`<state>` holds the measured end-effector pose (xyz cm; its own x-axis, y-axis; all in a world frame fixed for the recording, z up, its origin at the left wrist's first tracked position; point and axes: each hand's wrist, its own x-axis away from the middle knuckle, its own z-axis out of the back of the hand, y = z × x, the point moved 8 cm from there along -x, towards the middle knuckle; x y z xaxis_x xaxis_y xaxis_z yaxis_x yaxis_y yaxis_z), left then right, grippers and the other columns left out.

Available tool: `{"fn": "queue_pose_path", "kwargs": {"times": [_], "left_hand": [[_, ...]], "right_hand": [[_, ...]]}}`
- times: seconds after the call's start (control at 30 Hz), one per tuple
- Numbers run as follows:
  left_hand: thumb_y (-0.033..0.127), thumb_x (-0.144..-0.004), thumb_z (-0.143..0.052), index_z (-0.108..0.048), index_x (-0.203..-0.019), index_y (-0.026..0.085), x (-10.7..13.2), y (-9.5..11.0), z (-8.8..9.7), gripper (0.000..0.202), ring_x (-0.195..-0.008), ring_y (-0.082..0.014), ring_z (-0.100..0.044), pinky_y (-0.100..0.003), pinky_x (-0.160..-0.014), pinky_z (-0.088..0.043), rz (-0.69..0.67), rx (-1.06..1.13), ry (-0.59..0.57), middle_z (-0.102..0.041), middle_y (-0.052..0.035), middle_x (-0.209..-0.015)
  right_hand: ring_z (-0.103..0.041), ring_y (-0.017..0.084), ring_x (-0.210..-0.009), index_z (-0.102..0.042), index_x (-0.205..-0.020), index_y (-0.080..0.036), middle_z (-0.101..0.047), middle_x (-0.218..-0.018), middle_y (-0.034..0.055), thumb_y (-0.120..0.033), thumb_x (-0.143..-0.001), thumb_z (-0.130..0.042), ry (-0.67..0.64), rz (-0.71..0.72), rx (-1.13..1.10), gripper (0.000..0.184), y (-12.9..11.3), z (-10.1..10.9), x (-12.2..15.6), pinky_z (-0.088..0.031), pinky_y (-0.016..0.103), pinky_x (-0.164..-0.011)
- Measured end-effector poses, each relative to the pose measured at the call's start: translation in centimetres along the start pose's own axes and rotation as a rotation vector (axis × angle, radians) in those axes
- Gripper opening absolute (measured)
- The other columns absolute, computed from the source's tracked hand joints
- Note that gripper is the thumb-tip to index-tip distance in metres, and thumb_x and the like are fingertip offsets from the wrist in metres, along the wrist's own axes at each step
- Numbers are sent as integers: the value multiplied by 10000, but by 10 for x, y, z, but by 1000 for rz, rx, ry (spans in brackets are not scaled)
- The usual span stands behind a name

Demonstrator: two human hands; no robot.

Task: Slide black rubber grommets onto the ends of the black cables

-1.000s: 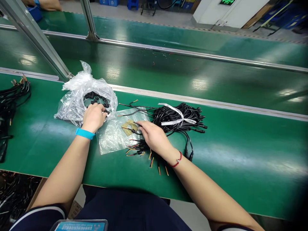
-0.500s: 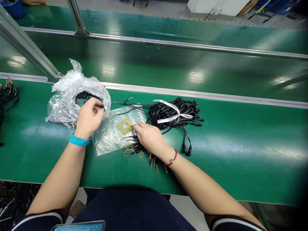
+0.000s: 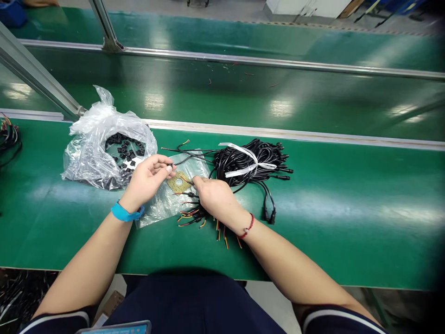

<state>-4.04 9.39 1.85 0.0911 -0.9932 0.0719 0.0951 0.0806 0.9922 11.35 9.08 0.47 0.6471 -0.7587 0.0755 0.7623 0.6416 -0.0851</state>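
My left hand [image 3: 148,178], with a blue wristband, pinches a small black part between thumb and fingers just right of a clear plastic bag [image 3: 92,148] that holds several small black parts. My right hand [image 3: 213,197] rests on the stripped ends of a black cable bundle [image 3: 250,164] tied with a white strip, its fingers closed on a thin wire end by a yellowish perforated pad [image 3: 178,182]. The pad lies on a flat clear plastic sheet [image 3: 158,202]. Both hands are close together over the green bench [image 3: 347,208].
A metal rail [image 3: 313,137] divides the bench from a green conveyor belt [image 3: 243,99] behind it. A slanted metal post [image 3: 38,76] stands at the left. More black cables [image 3: 9,137] lie at the far left edge. Loose wire scraps dot the belt.
My left hand has come out of the plastic bag with a small black part and moved right toward my right hand. The right hand has stayed on the wire ends.
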Motion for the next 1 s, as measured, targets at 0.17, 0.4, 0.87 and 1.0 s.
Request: {"fn": "queue_pose_path", "kwargs": {"times": [0.17,0.4,0.87,1.0], "left_hand": [[199,-725,-684,-639,-854,152,-2,-4,1,145,-600,-87,-566,-215,-579,-478,66,151,66,-610,10,-705],[177,-757,-676,-685,-978,140,4,-20,-27,224,-652,-76,-615,-195,-650,-509,301,518,-94,-660,-19,-779],[193,-746,-716,-656,-920,158,9,-22,-36,187,-645,-82,-653,-180,-652,-532,351,496,-152,-702,-23,-794],[199,-732,-727,-650,-906,162,9,-19,-34,194,-638,-86,-647,-191,-656,-535,340,464,-130,-692,-14,-754]], "right_hand": [[-643,160,-777,-598,-948,-163,-695,-876,58,-180,-926,-444,324,-37,-444,156,13,23,11,-446,251,-663],[-543,105,-630,-599,-815,-179,-631,-738,12,-188,-887,-508,581,-40,-737,116,24,43,25,-418,220,-583],[-488,86,-577,-606,-787,-174,-591,-672,-12,-197,-878,-480,516,-64,-722,157,25,42,23,-375,208,-563],[-481,85,-574,-599,-788,-174,-584,-674,-12,-197,-876,-473,493,-80,-720,156,25,40,22,-369,203,-552]]}}
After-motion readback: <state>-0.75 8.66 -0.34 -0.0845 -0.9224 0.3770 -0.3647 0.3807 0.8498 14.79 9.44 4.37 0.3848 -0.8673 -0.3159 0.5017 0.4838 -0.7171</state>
